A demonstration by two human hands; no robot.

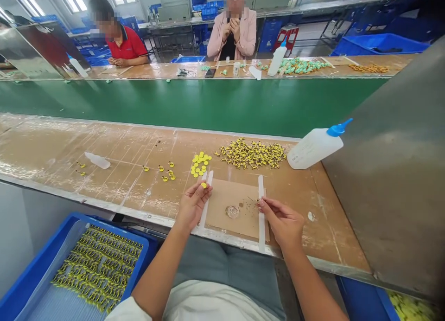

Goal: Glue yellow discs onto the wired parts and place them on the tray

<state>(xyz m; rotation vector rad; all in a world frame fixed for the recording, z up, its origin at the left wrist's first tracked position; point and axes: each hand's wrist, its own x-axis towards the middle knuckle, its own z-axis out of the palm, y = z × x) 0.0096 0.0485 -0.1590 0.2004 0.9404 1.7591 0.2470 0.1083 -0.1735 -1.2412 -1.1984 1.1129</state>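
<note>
Between the thumb and finger of my left hand point(193, 202) is a small yellow disc point(204, 185), held above the left edge of a taped cardboard sheet point(222, 191). My right hand point(283, 219) pinches a thin, dark stick-like tool point(253, 199) over the sheet's right tape strip point(261, 219). A small clear round dish point(232, 212) sits on the cardboard, with dark specks scattered beside it. Just beyond my left hand lies a group of loose yellow discs point(200, 158). A pile of small yellow-and-black pieces point(252, 153) spreads behind the cardboard.
A white squeeze bottle point(313, 148) with blue nozzle leans by the metal panel point(392, 172) at right. Several small yellow-and-black pieces point(168, 175) and a small translucent bottle point(98, 160) lie leftward. A blue tray point(74, 219) holds rows of pieces. Two people sit beyond the green belt point(167, 100).
</note>
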